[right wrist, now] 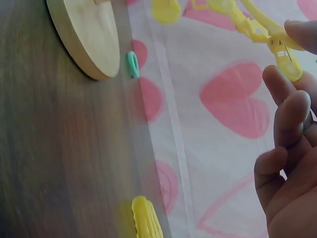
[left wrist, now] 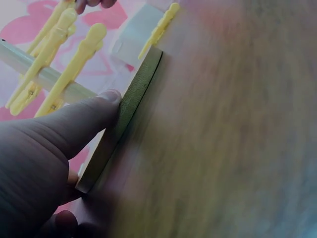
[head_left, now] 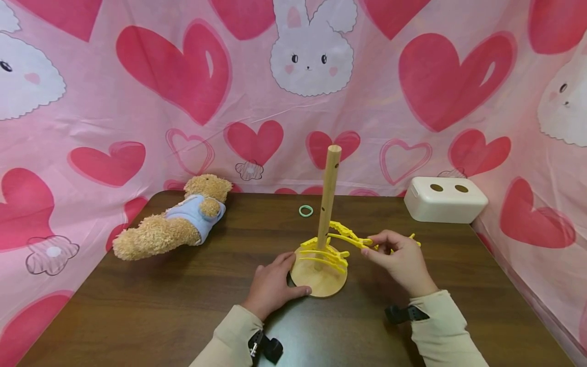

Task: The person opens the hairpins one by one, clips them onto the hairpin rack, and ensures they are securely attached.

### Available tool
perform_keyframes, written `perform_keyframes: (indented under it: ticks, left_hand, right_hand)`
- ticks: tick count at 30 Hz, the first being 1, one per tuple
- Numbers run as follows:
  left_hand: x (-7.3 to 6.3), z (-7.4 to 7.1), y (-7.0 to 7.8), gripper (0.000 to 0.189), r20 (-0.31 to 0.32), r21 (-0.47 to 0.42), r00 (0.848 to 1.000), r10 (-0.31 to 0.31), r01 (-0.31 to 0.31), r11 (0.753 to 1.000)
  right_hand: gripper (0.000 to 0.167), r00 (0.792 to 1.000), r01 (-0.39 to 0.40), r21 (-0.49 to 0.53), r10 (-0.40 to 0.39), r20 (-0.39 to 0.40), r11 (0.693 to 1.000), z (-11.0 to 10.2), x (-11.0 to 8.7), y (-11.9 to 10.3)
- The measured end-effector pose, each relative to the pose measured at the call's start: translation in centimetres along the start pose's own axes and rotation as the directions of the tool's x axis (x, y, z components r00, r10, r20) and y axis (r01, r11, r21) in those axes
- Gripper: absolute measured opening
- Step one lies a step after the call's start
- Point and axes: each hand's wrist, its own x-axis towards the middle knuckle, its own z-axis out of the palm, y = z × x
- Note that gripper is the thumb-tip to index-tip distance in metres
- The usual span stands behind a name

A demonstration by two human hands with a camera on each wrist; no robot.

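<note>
In my head view, I see the right hand [head_left: 401, 261] pinching a yellow plastic clip [head_left: 357, 241] beside the upright wooden post [head_left: 328, 196]; the left hand [head_left: 275, 285] holds the round pale wooden base [head_left: 322, 286].

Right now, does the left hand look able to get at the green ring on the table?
Probably yes. The left hand would likely need to let go of the round base, but nothing appears to block the way past the post on its left to the green ring.

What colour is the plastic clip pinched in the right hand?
The plastic clip is yellow, clearest in the right wrist view.
</note>
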Motion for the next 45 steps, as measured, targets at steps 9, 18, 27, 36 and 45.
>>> perform_keyframes:
  ticks: [9,18,27,36,45]
  left_hand:
    - [-0.1,0.1,0.3,0.094,0.028,0.019,1.0,0.008,-0.008,1.0]
    - [-0.1,0.0,0.5,0.094,0.017,0.028,1.0,0.014,-0.015,0.999]
    - [-0.1,0.0,0.6,0.094,0.022,0.026,1.0,0.007,-0.007,1.0]
    - [-0.1,0.0,0.5,0.094,0.025,0.028,1.0,0.004,-0.005,1.0]
    - [-0.2,0.1,0.6,0.094,0.019,0.018,1.0,0.01,-0.01,1.0]
  right_hand:
    - [0.024,0.999,0.039,0.01,-0.039,-0.001,0.999,1.5,0.1,-0.9]
    - [0.024,0.999,0.052,-0.008,-0.051,0.01,0.999,2.7,0.0,-1.2]
    - [0.023,0.997,0.072,-0.033,-0.072,-0.003,0.997,3.3,0.0,-1.1]
    - [0.024,0.997,0.07,-0.057,-0.069,0.015,0.996,3.4,0.0,-1.4]
    - [0.02,0.997,0.018,-0.017,-0.017,0.072,1.0,-1.8,0.2,-1.0]
